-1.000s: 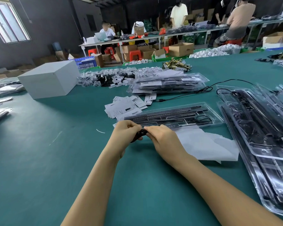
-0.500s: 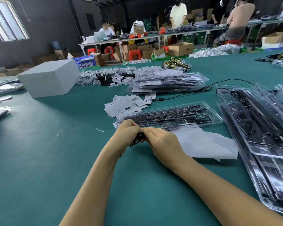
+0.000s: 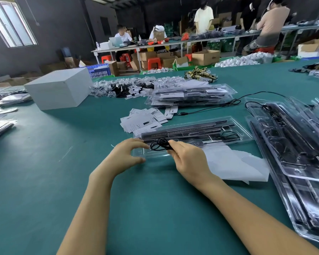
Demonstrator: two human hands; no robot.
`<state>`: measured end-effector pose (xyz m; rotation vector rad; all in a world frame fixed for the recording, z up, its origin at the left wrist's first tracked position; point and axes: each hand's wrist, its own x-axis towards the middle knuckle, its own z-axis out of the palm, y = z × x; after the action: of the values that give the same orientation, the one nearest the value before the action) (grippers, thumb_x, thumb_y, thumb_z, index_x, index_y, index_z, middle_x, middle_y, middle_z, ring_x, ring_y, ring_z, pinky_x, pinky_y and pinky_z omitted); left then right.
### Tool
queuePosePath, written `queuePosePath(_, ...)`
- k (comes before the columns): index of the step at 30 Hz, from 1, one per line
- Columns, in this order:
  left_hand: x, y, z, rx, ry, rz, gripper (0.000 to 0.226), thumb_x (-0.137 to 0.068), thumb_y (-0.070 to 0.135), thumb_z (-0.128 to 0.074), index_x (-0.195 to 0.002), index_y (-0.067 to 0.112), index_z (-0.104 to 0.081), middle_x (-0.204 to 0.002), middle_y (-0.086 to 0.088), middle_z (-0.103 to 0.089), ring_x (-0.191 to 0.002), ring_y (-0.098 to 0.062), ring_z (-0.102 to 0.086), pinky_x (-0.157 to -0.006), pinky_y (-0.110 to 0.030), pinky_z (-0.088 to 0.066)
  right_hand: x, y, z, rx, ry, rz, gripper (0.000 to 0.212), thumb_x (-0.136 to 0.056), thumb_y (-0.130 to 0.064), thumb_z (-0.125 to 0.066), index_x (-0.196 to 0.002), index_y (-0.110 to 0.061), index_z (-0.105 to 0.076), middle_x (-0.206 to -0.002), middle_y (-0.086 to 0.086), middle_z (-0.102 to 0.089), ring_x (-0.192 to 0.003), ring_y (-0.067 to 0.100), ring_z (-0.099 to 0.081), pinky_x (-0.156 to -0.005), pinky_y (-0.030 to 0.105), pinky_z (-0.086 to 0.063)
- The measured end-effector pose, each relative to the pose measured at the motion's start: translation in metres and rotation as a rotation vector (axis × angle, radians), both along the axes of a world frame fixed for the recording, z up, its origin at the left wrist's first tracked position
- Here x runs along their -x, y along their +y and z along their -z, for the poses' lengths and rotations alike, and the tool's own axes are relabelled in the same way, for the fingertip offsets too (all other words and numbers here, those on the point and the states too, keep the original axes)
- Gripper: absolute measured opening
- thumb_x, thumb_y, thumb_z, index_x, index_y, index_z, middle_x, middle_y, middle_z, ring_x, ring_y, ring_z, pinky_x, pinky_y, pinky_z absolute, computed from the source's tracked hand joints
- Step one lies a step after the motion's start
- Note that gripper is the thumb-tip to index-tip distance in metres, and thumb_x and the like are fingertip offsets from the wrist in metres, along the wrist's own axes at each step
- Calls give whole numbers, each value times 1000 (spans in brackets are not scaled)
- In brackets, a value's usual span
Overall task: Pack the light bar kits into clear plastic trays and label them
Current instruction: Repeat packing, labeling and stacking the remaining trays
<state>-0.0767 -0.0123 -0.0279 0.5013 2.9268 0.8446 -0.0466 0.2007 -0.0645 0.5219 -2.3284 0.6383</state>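
A green counter carried everything. The landmark was the clear plastic tray lying across its middle, with black light bars seated lengthwise in it and a looped cable at its right end.

To the right of that tray, a large stack of filled trays ran along the counter's edge toward the camera. Far to the tray's left and further back stood a white box. Behind the tray lay another pile of packed trays, and a black cable with a plug trailed out from that pile's right side. Just in front of the tray, at its right, lay white foam sheets, partly tucked under the tray's near edge. Touching the tray's back left corner was a loose heap of white labels.

At the tray's near left corner, the left hand rested on the counter. Its fingers were spread apart in an open curve, thumb and forefinger tips at the tray's left end; whether they actually touched the plastic could not be told.

The right hand was just beside it, over the tray's near edge. Its fingers were pinched together on a small coiled black cable, held over the tray's left compartment.
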Motion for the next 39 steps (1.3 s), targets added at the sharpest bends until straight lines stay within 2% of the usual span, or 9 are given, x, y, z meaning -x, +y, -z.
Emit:
queuePosePath(4,5,-2,13,-16,63,-10,36,-87,21,-70,-121,31,-65,-136,8,-56,-140,-5,-31,-107,-16,-20,7,11,1,150,-142,65,13,-95,-16,-57,-94,-6,-64,-69,5,-61,-62,26,-52,-54,37,-37)
queuePosePath(7,4,-4,15,-44,78,-24,30,-82,30,-75,-109,41,-69,-123,19,-62,-135,0,-38,-107,-21,-28,8,19,0,259,-187,94,16,-96,-18,-55,-89,-7,-64,-63,-1,-58,-56,16,-46,-53,24,-33)
queuePosePath(9,2,-1,15,-91,66,-46,28,-77,34,-79,-100,47,-70,-116,24,-62,-131,2,-42,-103,-21,-31,7,23,-1,301,-209,110,16,-96,-19,-55,-94,-8,-67,-65,-1,-61,-57,16,-48,-54,25,-33)
queuePosePath(14,-2,3,16,-126,34,-99,29,-75,35,-79,-100,46,-71,-129,8,-62,-130,-1,-44,-107,-34,-37,5,25,-5,302,-282,138,18,-98,-24,-52,-100,-15,-67,-67,-3,-63,-62,17,-58,-60,31,-44)
queuePosePath(21,-17,15,18,-15,180,-202,18,-84,36,-69,-100,42,-73,-108,24,-69,-104,-5,-60,-74,-19,-37,3,23,-10,287,-288,144,20,-98,-23,-52,-107,-13,-67,-76,2,-69,-73,21,-62,-69,36,-49)
queuePosePath(27,-39,29,25,119,351,-174,30,-80,56,-67,-104,41,-72,-106,20,-70,-99,-13,-63,-75,-20,-35,10,33,-9,442,-376,152,20,-98,-22,-52,-110,-14,-66,-80,4,-70,-76,24,-64,-72,35,-50)
queuePosePath(30,-44,39,30,69,437,-174,25,-81,49,-70,-102,36,-74,-94,12,-74,-93,-20,-65,-75,-22,-35,14,37,-9,474,-412,178,19,-98,-24,-51,-110,-20,-66,-78,2,-69,-77,23,-64,-71,32,-49)
queuePosePath(36,-44,79,30,-31,444,-133,22,-87,47,-63,-102,36,-74,-94,11,-74,-95,-18,-65,-81,-22,-36,20,60,-12,488,-388,303,20,-97,-21,-52,-110,-16,-67,-78,0,-65,-79,27,-62,-62,31,-40)
queuePosePath(39,-44,99,33,72,506,-87,28,-94,43,-52,-90,25,-73,-84,4,-73,-85,-23,-64,-81,-27,-34,20,71,-10,470,-345,378,22,-98,-21,-51,-111,-14,-67,-86,6,-69,-81,29,-60,-61,30,-34)
